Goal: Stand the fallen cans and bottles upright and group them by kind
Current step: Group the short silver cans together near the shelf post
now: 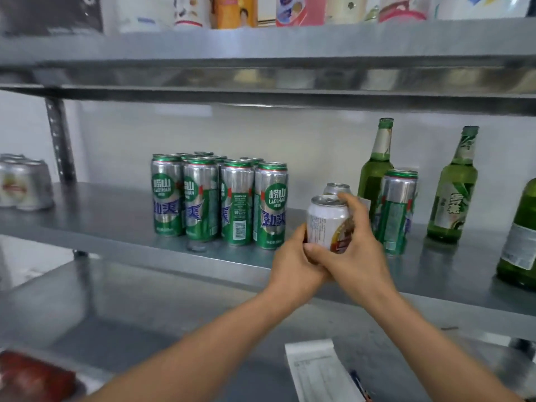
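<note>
Hands: both hold the white can (326, 224). The right hand (355, 245) wraps its right side, one fingertip at the rim and the thumb across the lower front. The left hand (294, 258) cups the base from the left, with most of its fingers hidden.
White can: upright, long axis vertical, opening up. It is at the front edge of the shelf (116, 224), right of middle. The hands hide its base, so I cannot tell whether it rests on the shelf.
Step in hand: probably placing this can with its own kind.
Doing it well: keep the axis vertical, set the base flat, then free one hand at a time. Take care not to knock the neighbours behind and to the right.
Second short can (336, 189): upright, just behind, partly covered by the fingers.
Tall cans (220, 198): upright, in a tight block mid-shelf, left of the hands.
Stray tall can (398, 210): upright, just right of the hands, apart from the block.
Bottles: three, green, upright, toward the right end (375, 166) (454, 192) (519, 236).
Short-can pack (23, 181): at the left end, blurred.
Progress: nothing in view lies fallen, so only the grouping looks unfinished.
</note>
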